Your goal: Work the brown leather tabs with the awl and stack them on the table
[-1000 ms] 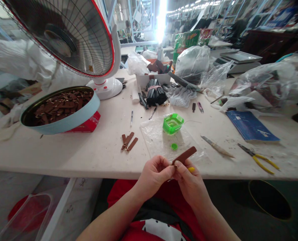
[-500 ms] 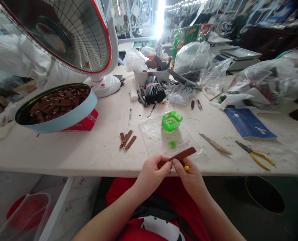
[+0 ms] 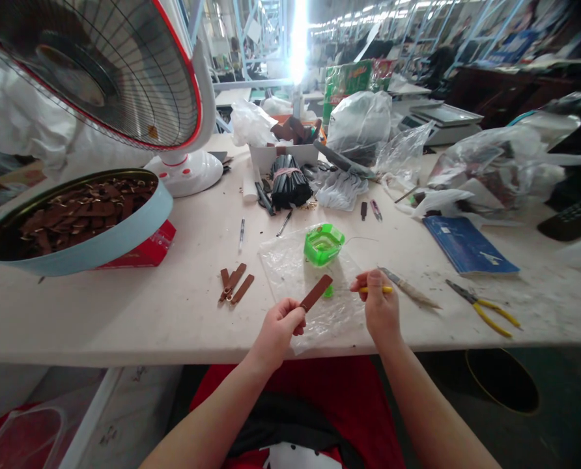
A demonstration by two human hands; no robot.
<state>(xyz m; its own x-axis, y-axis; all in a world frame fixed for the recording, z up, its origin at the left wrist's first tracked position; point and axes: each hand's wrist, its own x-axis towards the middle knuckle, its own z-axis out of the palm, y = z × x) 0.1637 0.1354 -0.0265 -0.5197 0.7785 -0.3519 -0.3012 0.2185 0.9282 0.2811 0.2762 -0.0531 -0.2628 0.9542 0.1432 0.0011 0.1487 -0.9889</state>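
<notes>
My left hand is closed on the near end of a brown leather strip, which points up and to the right over a clear plastic sheet. My right hand is apart from it, pinching a thin yellow-handled tool whose tip points left toward a small green cap. A green plastic pot stands on the sheet just beyond both hands. Three more brown strips lie on the table to the left.
A round blue tin full of brown strips sits at the left on a red box, with a fan behind it. A knife, yellow pliers and a blue booklet lie at the right. Plastic bags and a black bundle crowd the back.
My hands have parted: the left keeps the brown strip, while the right has moved right and forward over the table with the yellow tool. The camera has shifted right, so things sit further left.
</notes>
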